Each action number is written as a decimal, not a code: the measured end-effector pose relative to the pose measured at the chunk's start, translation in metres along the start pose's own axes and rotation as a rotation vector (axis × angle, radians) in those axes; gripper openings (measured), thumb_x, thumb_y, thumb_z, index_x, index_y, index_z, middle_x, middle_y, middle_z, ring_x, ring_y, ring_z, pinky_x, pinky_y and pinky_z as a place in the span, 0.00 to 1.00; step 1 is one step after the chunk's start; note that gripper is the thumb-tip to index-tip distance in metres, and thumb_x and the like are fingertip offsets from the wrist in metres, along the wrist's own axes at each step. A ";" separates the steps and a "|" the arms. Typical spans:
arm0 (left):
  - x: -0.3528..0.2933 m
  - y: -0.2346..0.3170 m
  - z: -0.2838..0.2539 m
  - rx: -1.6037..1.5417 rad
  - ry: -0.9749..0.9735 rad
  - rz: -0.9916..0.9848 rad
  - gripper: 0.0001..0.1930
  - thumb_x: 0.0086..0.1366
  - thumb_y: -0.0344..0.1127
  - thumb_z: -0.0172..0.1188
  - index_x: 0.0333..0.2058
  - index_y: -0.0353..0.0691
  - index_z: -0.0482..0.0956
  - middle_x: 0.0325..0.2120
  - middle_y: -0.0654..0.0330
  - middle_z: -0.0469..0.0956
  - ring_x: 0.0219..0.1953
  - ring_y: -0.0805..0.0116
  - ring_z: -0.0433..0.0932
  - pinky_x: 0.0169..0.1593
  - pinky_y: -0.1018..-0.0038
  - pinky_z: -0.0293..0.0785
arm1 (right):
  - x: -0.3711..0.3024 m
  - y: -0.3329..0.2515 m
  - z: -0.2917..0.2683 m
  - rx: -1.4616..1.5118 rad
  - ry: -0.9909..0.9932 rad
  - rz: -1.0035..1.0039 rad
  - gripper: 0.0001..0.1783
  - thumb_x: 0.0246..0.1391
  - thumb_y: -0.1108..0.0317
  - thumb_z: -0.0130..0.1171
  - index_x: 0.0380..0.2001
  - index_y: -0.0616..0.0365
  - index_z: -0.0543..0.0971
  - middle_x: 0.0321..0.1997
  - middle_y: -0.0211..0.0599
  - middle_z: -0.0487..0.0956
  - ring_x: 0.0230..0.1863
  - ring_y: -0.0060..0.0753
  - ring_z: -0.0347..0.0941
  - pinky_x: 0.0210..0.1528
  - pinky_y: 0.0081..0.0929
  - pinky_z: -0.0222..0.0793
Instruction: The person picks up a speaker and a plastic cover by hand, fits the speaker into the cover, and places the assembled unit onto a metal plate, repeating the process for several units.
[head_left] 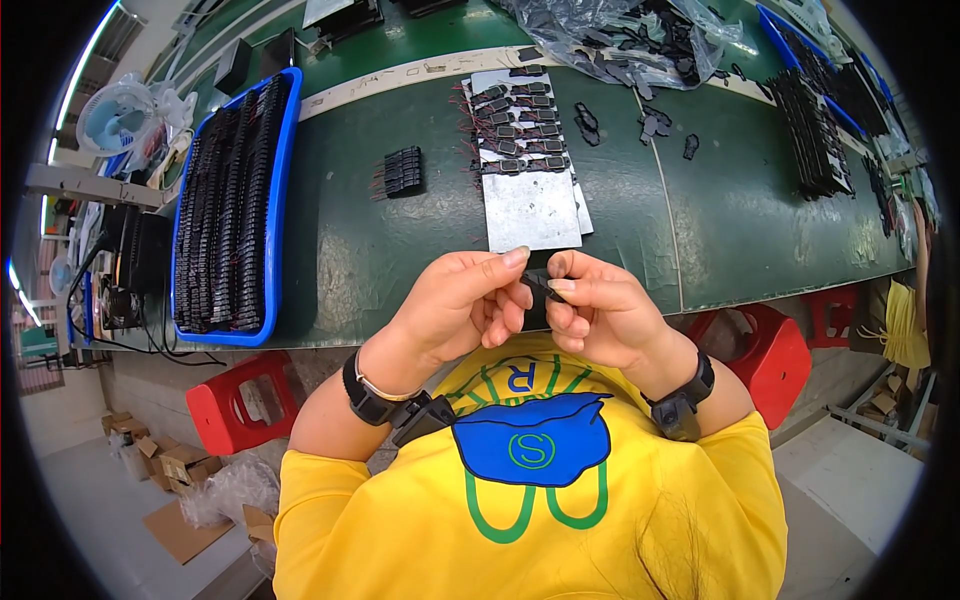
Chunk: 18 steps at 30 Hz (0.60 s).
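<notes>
Close in front of my chest, at the table's near edge, my right hand (608,308) pinches a small black plastic part (543,284) between thumb and fingers. My left hand (470,298) is closed at the part's other end, its thumb and forefinger against it. Much of the part is hidden by the fingers. Just beyond lies a silvery metal plate (530,215), its far portion covered with rows of small black speaker-like modules (520,128) with thin red wires. To its left sits a little group of black modules (402,171), side by side, with wires too.
A blue tray (277,240) packed with rows of black parts stands at the left. Loose black pieces (587,124) are scattered right of the plate, and a clear plastic bag (620,50) of more lies beyond. Red stools (765,365) stand near the table (400,270).
</notes>
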<state>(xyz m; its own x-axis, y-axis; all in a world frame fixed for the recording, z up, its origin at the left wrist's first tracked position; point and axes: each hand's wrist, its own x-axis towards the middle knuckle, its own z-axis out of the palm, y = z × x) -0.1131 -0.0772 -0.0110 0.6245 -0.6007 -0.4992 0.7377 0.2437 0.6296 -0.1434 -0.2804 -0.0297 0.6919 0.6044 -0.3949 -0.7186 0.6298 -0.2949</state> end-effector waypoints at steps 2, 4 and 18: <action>-0.003 0.000 -0.001 -0.027 0.007 0.018 0.14 0.65 0.39 0.55 0.25 0.36 0.77 0.18 0.57 0.77 0.14 0.73 0.73 0.17 0.83 0.67 | -0.001 0.002 0.000 -0.075 -0.002 -0.040 0.06 0.56 0.73 0.55 0.36 0.55 0.69 0.23 0.35 0.76 0.17 0.24 0.69 0.21 0.19 0.64; -0.006 0.000 0.001 0.120 0.042 0.060 0.12 0.64 0.37 0.56 0.27 0.35 0.77 0.19 0.58 0.78 0.15 0.73 0.73 0.19 0.83 0.68 | -0.002 0.004 0.000 -0.223 -0.006 -0.121 0.08 0.55 0.73 0.56 0.36 0.55 0.69 0.22 0.35 0.76 0.18 0.24 0.69 0.22 0.19 0.65; -0.019 0.006 -0.004 1.297 -0.081 0.742 0.07 0.49 0.25 0.66 0.29 0.38 0.81 0.22 0.58 0.77 0.28 0.63 0.78 0.30 0.71 0.73 | 0.004 -0.009 0.013 -1.831 -0.440 -1.002 0.13 0.42 0.76 0.64 0.30 0.58 0.70 0.23 0.38 0.73 0.22 0.37 0.73 0.23 0.30 0.68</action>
<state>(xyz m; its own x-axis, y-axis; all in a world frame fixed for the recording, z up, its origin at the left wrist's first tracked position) -0.1199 -0.0611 -0.0001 0.6973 -0.6967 0.1684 -0.4942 -0.2971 0.8170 -0.1330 -0.2772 -0.0174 0.5589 0.6679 0.4915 0.7586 -0.1724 -0.6284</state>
